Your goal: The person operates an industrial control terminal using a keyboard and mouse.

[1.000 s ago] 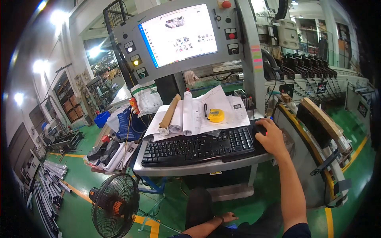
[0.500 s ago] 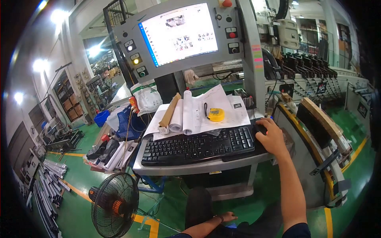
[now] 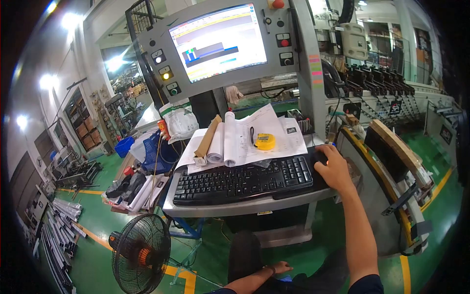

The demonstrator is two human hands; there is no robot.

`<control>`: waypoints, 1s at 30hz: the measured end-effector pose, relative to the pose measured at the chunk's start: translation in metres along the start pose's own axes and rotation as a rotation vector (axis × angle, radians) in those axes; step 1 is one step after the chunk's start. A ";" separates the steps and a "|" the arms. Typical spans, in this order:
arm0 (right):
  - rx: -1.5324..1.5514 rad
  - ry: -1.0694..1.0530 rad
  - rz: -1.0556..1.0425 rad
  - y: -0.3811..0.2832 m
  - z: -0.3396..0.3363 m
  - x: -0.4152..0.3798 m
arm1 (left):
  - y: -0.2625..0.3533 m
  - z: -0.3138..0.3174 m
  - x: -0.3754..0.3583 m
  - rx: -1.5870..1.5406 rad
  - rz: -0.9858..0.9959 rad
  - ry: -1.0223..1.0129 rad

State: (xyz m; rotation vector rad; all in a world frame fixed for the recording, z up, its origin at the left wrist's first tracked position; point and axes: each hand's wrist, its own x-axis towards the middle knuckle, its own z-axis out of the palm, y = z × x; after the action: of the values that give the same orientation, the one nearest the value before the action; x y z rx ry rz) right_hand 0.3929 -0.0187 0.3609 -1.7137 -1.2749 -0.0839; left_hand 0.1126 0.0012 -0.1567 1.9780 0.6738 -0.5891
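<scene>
My right hand (image 3: 334, 170) rests over a dark computer mouse (image 3: 319, 159) at the right end of the desk, its fingers curved round it and hiding most of it. To its left lies a black keyboard (image 3: 243, 180). Low in the view, my left hand (image 3: 281, 268) lies on my lap with its fingers loosely stretched out and nothing visible in them. Above the desk, a lit monitor (image 3: 220, 44) in a grey control panel shows a program window with blue and grey shapes.
Paper sheets and rolls (image 3: 230, 139), a yellow tape measure (image 3: 265, 141) and a cardboard strip (image 3: 207, 139) lie behind the keyboard. A black fan (image 3: 142, 255) stands at lower left. Machinery with a wooden-topped edge (image 3: 397, 147) is close on the right.
The monitor has switched from a mostly white page with small pictures to a window with blue and grey shapes. Both hands keep about the same places.
</scene>
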 end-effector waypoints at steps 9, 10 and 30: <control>-0.050 0.019 0.010 0.009 0.007 0.003 | -0.001 0.000 0.000 -0.021 0.007 -0.007; -0.049 0.015 0.017 0.009 0.007 0.003 | -0.003 0.002 0.002 -0.016 0.010 0.004; -0.045 0.026 -0.049 0.007 0.006 0.001 | 0.003 -0.001 -0.005 -0.055 0.040 0.013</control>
State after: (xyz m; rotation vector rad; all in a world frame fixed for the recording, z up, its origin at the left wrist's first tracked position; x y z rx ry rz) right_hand 0.3960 -0.0137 0.3536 -1.7145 -1.3043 -0.1641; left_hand 0.1109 0.0002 -0.1512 1.9412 0.6504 -0.5286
